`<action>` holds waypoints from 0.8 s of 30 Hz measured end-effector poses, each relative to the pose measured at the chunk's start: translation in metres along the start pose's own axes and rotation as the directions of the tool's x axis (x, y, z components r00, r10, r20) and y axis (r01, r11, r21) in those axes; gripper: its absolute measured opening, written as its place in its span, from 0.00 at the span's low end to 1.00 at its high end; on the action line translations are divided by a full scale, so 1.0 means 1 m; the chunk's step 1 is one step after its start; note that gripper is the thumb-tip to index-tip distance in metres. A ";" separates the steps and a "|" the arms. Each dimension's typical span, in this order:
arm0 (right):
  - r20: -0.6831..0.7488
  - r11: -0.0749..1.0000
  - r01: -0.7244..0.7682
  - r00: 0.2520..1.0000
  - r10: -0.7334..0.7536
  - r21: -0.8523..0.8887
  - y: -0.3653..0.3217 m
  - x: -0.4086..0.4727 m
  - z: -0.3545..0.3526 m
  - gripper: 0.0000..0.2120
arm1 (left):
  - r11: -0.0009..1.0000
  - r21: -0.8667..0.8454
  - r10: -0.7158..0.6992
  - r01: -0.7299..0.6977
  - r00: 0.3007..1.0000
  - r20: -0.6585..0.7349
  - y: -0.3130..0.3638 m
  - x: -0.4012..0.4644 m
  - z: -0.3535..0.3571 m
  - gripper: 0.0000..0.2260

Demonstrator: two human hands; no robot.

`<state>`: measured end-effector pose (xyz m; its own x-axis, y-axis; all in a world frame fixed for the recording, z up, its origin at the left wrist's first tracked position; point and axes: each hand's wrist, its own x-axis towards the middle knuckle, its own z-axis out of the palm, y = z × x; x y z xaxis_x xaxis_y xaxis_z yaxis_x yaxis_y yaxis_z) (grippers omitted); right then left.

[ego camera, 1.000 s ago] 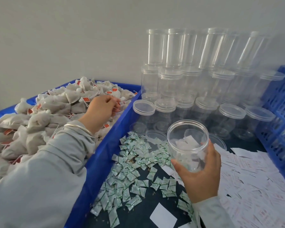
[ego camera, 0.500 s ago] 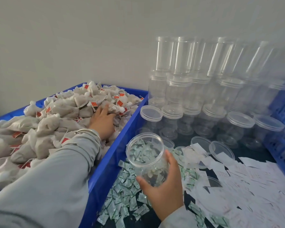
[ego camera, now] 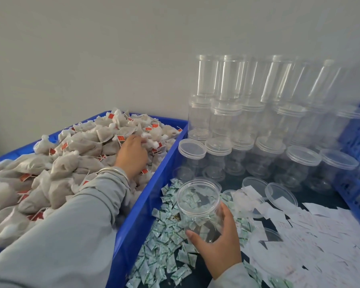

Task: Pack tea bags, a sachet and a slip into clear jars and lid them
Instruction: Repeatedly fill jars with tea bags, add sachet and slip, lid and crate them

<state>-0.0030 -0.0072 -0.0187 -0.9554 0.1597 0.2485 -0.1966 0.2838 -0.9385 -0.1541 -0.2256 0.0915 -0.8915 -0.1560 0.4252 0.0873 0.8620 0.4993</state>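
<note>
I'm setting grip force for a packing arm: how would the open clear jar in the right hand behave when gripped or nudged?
The open jar looks thin-walled, clear and lidless, so probably light and a bit squeezable. Its smooth sides may slip; the right hand wraps it low. Tall and seemingly empty, it would likely tip and roll if nudged.

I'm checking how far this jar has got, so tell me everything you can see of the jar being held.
The held jar is a clear, plastic-looking cylinder with a round open mouth and no lid. It tilts slightly, mouth up, above the green-printed sachets. The right hand grips its lower wall, thumb and fingers wrapped round it. What it holds cannot be told through the clear wall.
</note>
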 end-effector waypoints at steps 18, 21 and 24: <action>0.108 0.999 -0.036 0.994 0.035 0.004 0.003 0.006 0.001 0.51 | 0.564 -0.788 0.166 0.247 0.901 0.401 0.080 -0.040 -0.050 0.08; 0.105 0.999 -0.047 0.993 0.047 -0.003 0.004 0.007 0.002 0.52 | 0.624 -0.755 0.290 0.201 0.838 0.462 0.084 -0.046 -0.048 0.08; 0.101 0.998 -0.059 0.993 0.059 -0.004 0.005 0.007 0.003 0.52 | 0.699 -0.702 0.334 0.140 0.803 0.493 0.087 -0.051 -0.047 0.09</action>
<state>-0.0112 -0.0075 -0.0226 -0.9828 0.0797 0.1669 -0.1389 0.2777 -0.9506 -0.0798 -0.1656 0.1487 -0.9062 0.4002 0.1364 0.2482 0.2423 0.9379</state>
